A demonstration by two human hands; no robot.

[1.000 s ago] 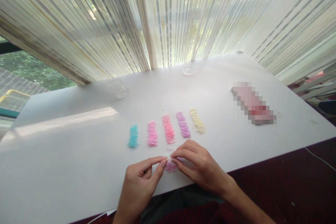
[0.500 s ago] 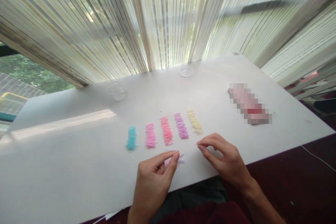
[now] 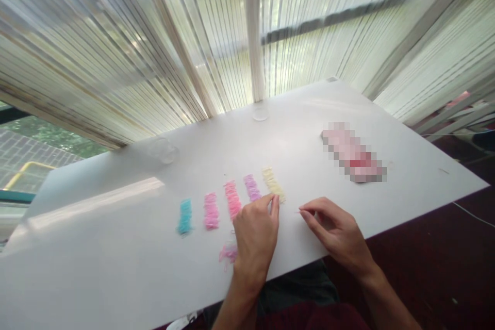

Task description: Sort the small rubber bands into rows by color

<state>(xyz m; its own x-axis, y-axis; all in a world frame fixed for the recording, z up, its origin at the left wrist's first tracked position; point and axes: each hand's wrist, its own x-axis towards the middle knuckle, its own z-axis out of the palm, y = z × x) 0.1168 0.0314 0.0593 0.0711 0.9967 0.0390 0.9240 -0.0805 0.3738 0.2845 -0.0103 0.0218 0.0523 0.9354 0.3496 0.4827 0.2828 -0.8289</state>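
Five rows of small thin strands, perhaps little elastic bands, lie across the table: a turquoise row (image 3: 185,215), a pink row (image 3: 211,211), a coral row (image 3: 232,198), a purple row (image 3: 252,187) and a yellow row (image 3: 273,184). With thumb and forefinger pinched, my left hand (image 3: 256,234) is at the near end of the yellow row; what it holds is too small to make out. Off to the right, my right hand (image 3: 334,227) pinches a thin pale strand (image 3: 298,212). A mixed purple-pink pile (image 3: 227,253) is partly hidden by my left wrist.
The white table (image 3: 116,247) meets striped curtains (image 3: 216,36) at its far edge. Clear round dishes or lids, one at left (image 3: 164,150) and one in the middle (image 3: 260,111), stand near that edge. A blurred-out pink object (image 3: 351,152) lies on the right.
My left hand has moved right and away from me, from over the mixed pile to the yellow row. My right hand stays pinched, slightly farther right. The view has shifted.
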